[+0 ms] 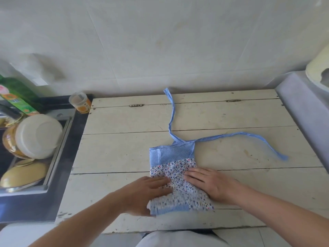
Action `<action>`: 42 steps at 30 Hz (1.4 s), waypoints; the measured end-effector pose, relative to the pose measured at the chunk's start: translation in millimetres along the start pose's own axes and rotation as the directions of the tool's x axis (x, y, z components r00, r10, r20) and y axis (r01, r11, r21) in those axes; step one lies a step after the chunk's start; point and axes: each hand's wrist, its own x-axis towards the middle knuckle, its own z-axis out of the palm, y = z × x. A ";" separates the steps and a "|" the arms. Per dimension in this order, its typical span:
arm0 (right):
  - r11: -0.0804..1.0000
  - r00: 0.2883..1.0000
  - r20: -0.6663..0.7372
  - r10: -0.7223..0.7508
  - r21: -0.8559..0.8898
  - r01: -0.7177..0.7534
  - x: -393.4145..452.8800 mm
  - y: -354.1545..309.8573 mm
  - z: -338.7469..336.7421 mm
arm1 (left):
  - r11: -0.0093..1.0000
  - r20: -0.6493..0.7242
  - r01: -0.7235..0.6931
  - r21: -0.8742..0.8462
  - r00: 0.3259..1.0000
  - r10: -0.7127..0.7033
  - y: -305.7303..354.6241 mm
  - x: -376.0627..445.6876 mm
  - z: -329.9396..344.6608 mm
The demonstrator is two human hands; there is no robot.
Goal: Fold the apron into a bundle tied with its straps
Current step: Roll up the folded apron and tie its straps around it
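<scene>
The apron (175, 157) lies folded into a narrow rectangle on the white wooden table (115, 150); it is floral cloth with a blue gingham band at its far end. Two blue gingham straps run from that far end: one strap (171, 111) goes away toward the wall, the other strap (249, 138) trails off to the right. My left hand (146, 193) lies flat on the apron's near left part, fingers together. My right hand (208, 182) presses flat on its right side, fingers spread. Neither hand grips the cloth.
A sink (58, 139) at the left holds stacked bowls and plates (35, 136). A small jar (81, 102) and a green bottle (17, 97) stand behind it. A grey ledge (306, 111) with a cream object (318, 72) borders the table's right side. A tiled wall rises behind.
</scene>
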 end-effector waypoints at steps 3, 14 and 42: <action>1.000 0.997 -0.083 0.010 -0.010 -0.010 -5.7 -2.5 7.2 | 0.994 -0.133 -0.024 0.104 0.990 0.038 0.2 -2.5 18.5; 0.313 0.676 0.272 0.685 0.729 -0.609 24.6 -26.2 -26.0 | 0.120 0.155 0.397 -0.910 0.595 -0.789 45.0 27.3 -14.3; 0.928 0.955 0.067 0.289 0.224 -0.296 28.7 -44.3 5.1 | 0.954 -0.266 0.296 0.058 0.925 -0.271 35.3 33.2 17.7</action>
